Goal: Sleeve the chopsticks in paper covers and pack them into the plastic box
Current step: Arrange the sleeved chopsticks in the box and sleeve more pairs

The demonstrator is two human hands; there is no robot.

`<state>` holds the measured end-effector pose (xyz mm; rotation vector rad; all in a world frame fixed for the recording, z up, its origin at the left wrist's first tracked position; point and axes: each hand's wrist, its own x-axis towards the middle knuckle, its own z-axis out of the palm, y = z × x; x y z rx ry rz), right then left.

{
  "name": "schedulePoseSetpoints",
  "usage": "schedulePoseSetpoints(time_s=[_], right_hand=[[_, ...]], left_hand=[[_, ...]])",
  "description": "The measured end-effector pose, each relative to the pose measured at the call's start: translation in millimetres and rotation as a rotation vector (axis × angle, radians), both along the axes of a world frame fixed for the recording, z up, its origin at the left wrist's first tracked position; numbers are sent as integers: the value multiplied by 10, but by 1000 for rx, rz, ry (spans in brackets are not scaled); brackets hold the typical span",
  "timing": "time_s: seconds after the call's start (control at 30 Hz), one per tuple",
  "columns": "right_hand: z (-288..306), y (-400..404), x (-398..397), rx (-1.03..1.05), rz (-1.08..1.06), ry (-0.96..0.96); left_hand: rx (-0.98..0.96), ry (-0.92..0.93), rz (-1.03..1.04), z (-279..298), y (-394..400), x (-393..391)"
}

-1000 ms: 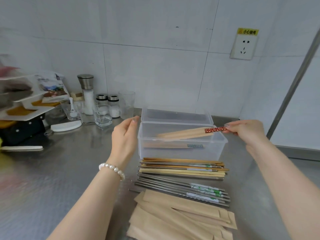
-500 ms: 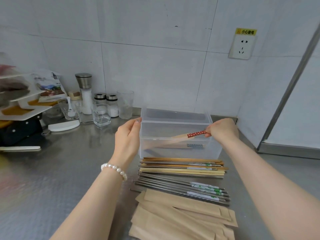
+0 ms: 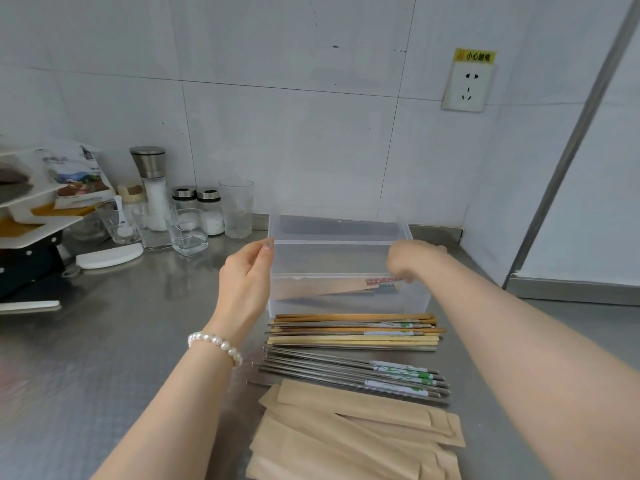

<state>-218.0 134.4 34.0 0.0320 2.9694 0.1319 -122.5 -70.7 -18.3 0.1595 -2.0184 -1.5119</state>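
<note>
Plastic box under both hands

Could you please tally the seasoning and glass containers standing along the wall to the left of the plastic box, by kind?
Tall grinder: 1
Small shakers with dark lids: 2
Tall clear tumbler: 1
Short clear glass: 1
Glass holding a white spoon: 1
Total: 6

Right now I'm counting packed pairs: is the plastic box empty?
Not empty. Through the plastic box wall, sleeved chopsticks lie on its floor; the right hand reaches inside.
</note>
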Motion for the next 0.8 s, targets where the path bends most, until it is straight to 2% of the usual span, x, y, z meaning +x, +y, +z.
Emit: schedulePoseSetpoints(time_s=[0.17, 0.37, 0.5, 0.57, 0.63, 0.7, 0.8], right_hand=[[-8, -34, -45, -32, 88, -81], [-25, -9, -25, -83, 45, 0], [-39, 136, -57, -463, 33, 310], [-55, 237, 10, -652, 105, 485], [-40, 321, 156, -816, 178, 622], [1, 388, 338, -970, 267, 652], [-23, 467, 609, -1136, 454, 551]], left_hand=[[-28, 6, -8, 2, 25, 13], [-107, 103, 30, 0, 69, 56], [-363, 217, -64, 20, 191, 127], [-496, 156, -211, 21, 282, 156], [-596, 15, -371, 1, 400, 186], [-643, -123, -506, -25, 516, 229], [-727, -231, -618, -20, 635, 297]])
